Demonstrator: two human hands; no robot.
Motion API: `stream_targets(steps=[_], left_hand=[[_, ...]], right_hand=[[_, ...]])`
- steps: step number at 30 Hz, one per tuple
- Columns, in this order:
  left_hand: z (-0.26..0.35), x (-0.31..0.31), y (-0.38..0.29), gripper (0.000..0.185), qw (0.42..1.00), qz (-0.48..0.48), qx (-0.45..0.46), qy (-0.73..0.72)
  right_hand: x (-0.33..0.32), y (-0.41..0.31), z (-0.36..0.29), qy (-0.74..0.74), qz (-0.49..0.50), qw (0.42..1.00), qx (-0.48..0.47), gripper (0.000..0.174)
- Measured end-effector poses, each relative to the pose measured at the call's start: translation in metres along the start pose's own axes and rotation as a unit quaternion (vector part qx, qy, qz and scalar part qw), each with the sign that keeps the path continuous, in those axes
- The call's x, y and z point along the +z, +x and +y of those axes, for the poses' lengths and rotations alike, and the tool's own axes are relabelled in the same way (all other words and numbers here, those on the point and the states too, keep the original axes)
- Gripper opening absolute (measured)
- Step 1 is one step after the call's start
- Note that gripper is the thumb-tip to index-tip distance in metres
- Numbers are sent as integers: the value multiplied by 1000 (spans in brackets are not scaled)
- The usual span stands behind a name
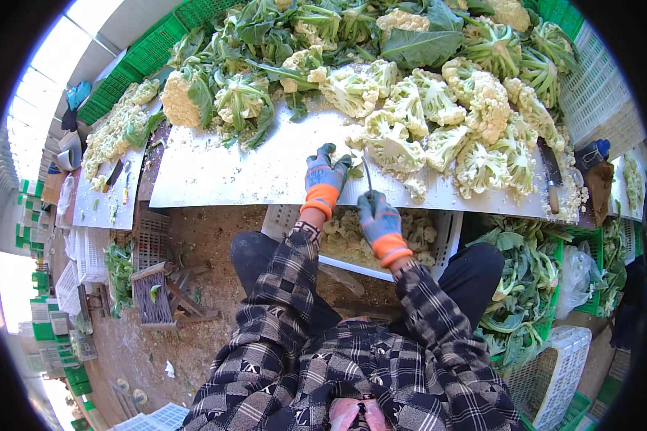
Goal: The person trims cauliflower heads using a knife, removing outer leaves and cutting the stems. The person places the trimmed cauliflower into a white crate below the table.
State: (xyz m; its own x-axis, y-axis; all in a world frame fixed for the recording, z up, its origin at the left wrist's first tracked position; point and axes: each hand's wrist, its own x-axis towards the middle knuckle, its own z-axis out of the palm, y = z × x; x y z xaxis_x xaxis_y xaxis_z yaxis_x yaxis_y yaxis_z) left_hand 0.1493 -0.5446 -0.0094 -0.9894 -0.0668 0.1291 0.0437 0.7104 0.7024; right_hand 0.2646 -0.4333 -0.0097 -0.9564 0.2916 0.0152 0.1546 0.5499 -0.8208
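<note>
My left hand (326, 175), in a grey and orange work glove, is over the white work surface (221, 172) with its fingers bent; whether they touch a small cauliflower piece beside them cannot be told. My right hand (381, 223), gloved alike, grips a thin knife (367, 171) whose blade points away from me, over the front edge. Cut cauliflower pieces (393, 145) lie just beyond the blade and to the right. Behind them are whole cauliflower heads with leaves (242, 99). Below the edge, between my knees, a white plastic crate (453, 237) holds cauliflower florets (350, 237).
A cleaver with a wooden handle (553, 196) lies at the table's right end. Leaves fill a green crate (555, 301) at right. On the left are another table (102, 207) with a knife (113, 175), and a low woven stool (153, 299) on the floor.
</note>
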Motion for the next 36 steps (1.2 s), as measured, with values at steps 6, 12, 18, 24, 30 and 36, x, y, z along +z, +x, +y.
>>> stream_targets(steps=[6, 12, 18, 24, 30, 36], left_hand=[[2, 1, -7, 49, 997, 6, -40, -67], [-29, 17, 16, 40, 987, 18, -24, -155], [-22, -23, 44, 31, 820, -79, -285, -490], [-53, -50, 34, 29, 726, -149, -360, -567], [-75, -58, 20, 35, 884, -272, -232, -300], [-51, -22, 37, 53, 999, 48, -20, -3]], right_hand=[[46, 45, -1, -50, -51, 994, 83, 43], [40, 65, -18, -87, -170, 972, 140, 46], [21, 29, 12, -124, -156, 976, 85, 45], [3, 1, 32, -105, -135, 982, 76, 41], [-5, -20, 50, 17, -99, 992, 78, 32], [-14, -24, 49, 47, -57, 997, 23, 26]])
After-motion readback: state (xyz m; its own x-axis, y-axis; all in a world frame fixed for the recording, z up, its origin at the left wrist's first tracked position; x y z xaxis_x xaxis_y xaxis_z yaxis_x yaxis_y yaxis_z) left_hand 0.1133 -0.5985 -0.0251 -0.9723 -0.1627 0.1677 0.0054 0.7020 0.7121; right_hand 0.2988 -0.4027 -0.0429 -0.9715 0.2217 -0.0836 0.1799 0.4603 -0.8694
